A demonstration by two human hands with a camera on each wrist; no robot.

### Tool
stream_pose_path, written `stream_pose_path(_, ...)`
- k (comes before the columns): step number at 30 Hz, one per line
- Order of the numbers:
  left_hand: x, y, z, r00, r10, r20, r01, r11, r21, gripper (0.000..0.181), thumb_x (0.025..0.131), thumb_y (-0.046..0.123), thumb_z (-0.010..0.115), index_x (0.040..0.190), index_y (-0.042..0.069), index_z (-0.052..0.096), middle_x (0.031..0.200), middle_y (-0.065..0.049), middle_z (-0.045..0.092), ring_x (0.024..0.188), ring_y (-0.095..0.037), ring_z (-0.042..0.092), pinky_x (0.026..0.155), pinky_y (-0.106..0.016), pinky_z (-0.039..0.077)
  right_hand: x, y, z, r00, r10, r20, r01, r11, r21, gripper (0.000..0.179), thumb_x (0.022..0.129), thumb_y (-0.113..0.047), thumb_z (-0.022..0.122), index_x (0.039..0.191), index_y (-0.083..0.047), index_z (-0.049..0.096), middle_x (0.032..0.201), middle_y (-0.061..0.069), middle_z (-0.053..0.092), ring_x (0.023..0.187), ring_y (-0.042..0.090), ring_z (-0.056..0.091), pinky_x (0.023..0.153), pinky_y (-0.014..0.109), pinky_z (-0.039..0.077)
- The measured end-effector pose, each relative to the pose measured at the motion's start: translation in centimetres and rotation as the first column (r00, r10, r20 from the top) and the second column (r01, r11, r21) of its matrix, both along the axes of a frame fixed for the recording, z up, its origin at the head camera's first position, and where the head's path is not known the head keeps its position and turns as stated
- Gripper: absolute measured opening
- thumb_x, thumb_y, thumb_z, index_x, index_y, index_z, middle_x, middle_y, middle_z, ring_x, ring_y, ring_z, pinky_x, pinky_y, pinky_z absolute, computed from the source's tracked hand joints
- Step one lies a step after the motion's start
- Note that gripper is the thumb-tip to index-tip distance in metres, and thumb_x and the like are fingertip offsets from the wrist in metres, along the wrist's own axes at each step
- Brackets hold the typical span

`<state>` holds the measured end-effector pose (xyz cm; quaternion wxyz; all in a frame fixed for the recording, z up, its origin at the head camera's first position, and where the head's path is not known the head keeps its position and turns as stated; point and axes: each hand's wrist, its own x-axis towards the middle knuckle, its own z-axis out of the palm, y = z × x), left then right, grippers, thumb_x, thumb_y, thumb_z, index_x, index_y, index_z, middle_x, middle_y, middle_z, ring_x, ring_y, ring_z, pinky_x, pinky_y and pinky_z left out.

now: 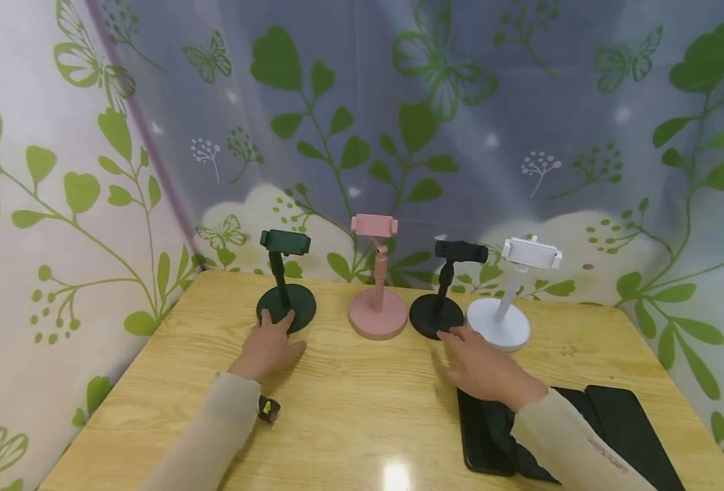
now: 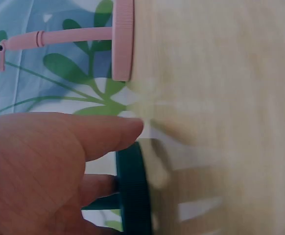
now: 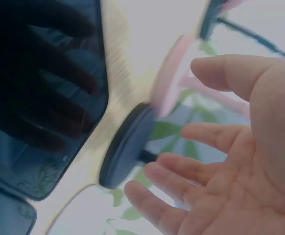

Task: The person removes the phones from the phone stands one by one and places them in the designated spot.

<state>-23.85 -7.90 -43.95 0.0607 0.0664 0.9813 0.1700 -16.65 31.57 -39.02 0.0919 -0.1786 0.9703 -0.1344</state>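
Four phone stands line the back of the wooden table: dark green, pink, black and white. My left hand reaches to the front of the green base, its fingertips over the rim. In the left wrist view the thumb is straight, and fingers lie at the green base; firm contact is hard to tell. My right hand hovers by the front of the black base, fingers spread and holding nothing. The right wrist view shows the palm facing the black base, with a gap between.
A black phone and dark flat cases lie under and beside my right forearm. A small dark object is beside my left wrist. A leaf-patterned curtain hangs behind the table.
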Motion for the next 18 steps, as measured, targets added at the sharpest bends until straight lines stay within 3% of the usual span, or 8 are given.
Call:
stream_pose_path(4, -0.6, 0.5, 0.2, 0.999, -0.036, 0.009, 0.036, 0.999, -0.006, 0.074, 0.100, 0.044, 0.063, 0.159, 0.007, 0.038, 0.154, -0.051, 0.015, 0.124, -0.070, 0.047, 0.099, -0.068, 0.048, 2.8, 0.7, 0.5, 1.000, 0.007, -0.010, -0.007, 1.000, 0.000, 0.057, 0.101, -0.031, 0.069, 0.150, -0.007, 0.052, 0.147, 0.019, 0.051, 0.130, 0.038, 0.056, 0.098, 0.053, 0.052)
stream_pose_path(8, -1.4, 2.0, 0.2, 0.997, -0.072, 0.005, 0.071, 0.997, 0.043, 0.074, 0.099, 0.044, 0.065, 0.159, 0.009, 0.039, 0.156, -0.050, 0.012, 0.131, -0.069, 0.039, 0.100, -0.070, 0.045, 4.5, 1.3, 0.2, 1.000, -0.013, 0.012, 0.013, 1.000, -0.007, 0.055, 0.100, -0.034, 0.070, 0.147, -0.009, 0.056, 0.147, 0.015, 0.052, 0.130, 0.034, 0.056, 0.099, 0.053, 0.052)
stream_pose_path(14, -2.3, 4.0, -0.3, 0.997, -0.079, 0.022, 0.078, 0.994, 0.080, 0.075, 0.099, 0.045, 0.064, 0.161, 0.013, 0.037, 0.161, -0.045, 0.006, 0.138, -0.068, 0.031, 0.103, -0.071, 0.042, 5.3, 1.9, -0.1, 0.997, -0.079, -0.014, 0.078, 0.996, -0.046, 0.053, 0.099, -0.033, 0.071, 0.145, -0.011, 0.057, 0.146, 0.012, 0.053, 0.128, 0.034, 0.057, 0.096, 0.054, 0.053)
stream_pose_path(16, -2.3, 4.3, -0.4, 0.998, -0.056, 0.015, 0.055, 0.995, 0.079, 0.077, 0.099, 0.045, 0.064, 0.161, 0.011, 0.036, 0.161, -0.043, 0.008, 0.140, -0.066, 0.031, 0.105, -0.071, 0.041, 5.3, 2.1, 0.0, 0.993, -0.100, -0.061, 0.096, 0.994, -0.059, 0.053, 0.099, -0.032, 0.071, 0.145, -0.010, 0.057, 0.145, 0.013, 0.054, 0.127, 0.035, 0.058, 0.094, 0.054, 0.054)
stream_pose_path(18, -1.9, 4.4, 0.0, 0.999, -0.031, -0.035, 0.034, 0.996, 0.084, 0.077, 0.099, 0.044, 0.066, 0.159, 0.006, 0.038, 0.161, -0.041, 0.016, 0.139, -0.063, 0.035, 0.106, -0.070, 0.041, 5.1, 2.4, 0.2, 0.983, -0.118, -0.140, 0.109, 0.991, -0.073, 0.052, 0.099, -0.030, 0.071, 0.144, -0.007, 0.057, 0.143, 0.015, 0.055, 0.126, 0.037, 0.058, 0.091, 0.055, 0.054)
